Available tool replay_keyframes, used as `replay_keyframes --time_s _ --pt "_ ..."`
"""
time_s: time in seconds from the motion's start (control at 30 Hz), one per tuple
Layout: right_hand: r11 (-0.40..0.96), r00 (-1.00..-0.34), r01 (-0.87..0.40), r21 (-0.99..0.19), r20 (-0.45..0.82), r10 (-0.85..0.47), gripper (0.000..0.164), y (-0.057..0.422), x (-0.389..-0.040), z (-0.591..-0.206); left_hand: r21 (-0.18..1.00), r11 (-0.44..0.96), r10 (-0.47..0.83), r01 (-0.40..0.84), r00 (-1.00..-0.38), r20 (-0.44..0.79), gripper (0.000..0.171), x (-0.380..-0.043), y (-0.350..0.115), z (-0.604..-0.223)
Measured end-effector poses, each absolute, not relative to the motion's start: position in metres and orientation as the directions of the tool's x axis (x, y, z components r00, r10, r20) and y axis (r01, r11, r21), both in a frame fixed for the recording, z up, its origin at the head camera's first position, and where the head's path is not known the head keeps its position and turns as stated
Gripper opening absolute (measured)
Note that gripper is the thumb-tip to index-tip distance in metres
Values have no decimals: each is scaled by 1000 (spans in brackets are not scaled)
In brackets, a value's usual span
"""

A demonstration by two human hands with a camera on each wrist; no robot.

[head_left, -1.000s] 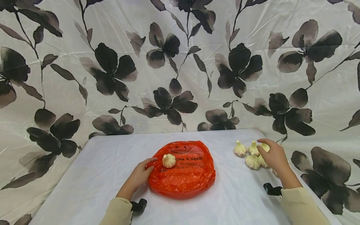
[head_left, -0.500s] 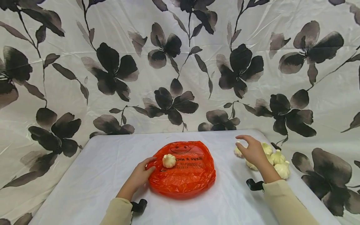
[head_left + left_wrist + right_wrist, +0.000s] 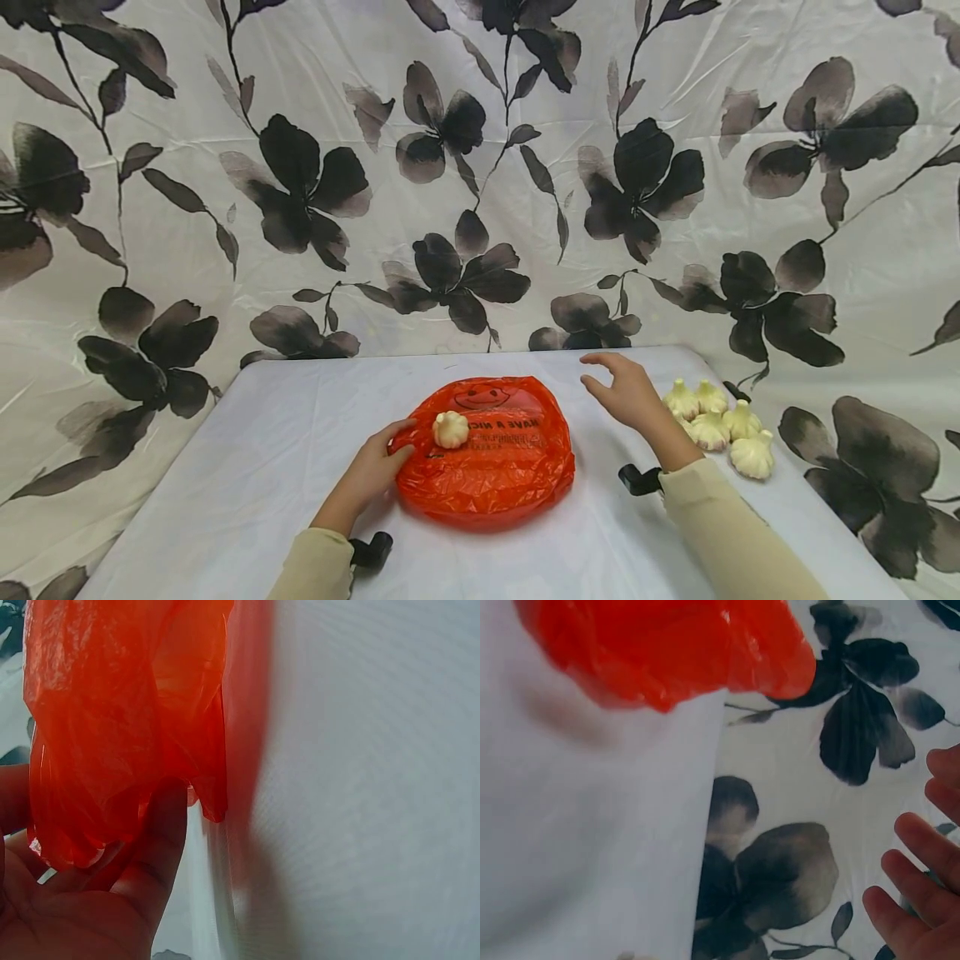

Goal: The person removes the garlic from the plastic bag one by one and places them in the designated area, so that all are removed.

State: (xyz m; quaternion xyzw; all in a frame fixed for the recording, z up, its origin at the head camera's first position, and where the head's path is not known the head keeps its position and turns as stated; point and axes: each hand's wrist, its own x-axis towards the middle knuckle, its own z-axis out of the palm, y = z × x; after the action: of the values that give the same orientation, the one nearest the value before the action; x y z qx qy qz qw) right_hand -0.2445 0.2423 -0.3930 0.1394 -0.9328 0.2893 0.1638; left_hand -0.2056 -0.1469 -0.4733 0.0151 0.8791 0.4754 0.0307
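A puffed red plastic bag (image 3: 498, 479), with a smiling face and lettering printed on it, lies on the white table. One garlic bulb (image 3: 451, 430) rests on top of it, left of centre. My left hand (image 3: 375, 463) holds the bag's left edge; in the left wrist view, the thumb and fingers pinch the crumpled red film (image 3: 97, 727). To the right of the bag, my right hand (image 3: 626, 390) is held over the table, thumb and index finger apart with nothing between them. Its fingers (image 3: 922, 900) show loosely spread in the right wrist view.
Several garlic bulbs (image 3: 742, 420) sit in a cluster at the table's right side, partly hidden by my right forearm. The white-covered table (image 3: 300, 417) ends at the back against a hanging floral cloth (image 3: 540, 250).
My right hand has moved left, away from over the garlic cluster and toward the bag, uncovering bulbs at the right. The left hand and the bag have stayed in place.
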Motion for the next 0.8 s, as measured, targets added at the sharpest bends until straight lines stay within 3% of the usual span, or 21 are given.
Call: replay_keyframes --time_s 0.8 --pt "710 -923 -385 -590 245 -298 40 198 -265 -374 832 554 31 -34 -998 -62 47 -205 -145 -472"
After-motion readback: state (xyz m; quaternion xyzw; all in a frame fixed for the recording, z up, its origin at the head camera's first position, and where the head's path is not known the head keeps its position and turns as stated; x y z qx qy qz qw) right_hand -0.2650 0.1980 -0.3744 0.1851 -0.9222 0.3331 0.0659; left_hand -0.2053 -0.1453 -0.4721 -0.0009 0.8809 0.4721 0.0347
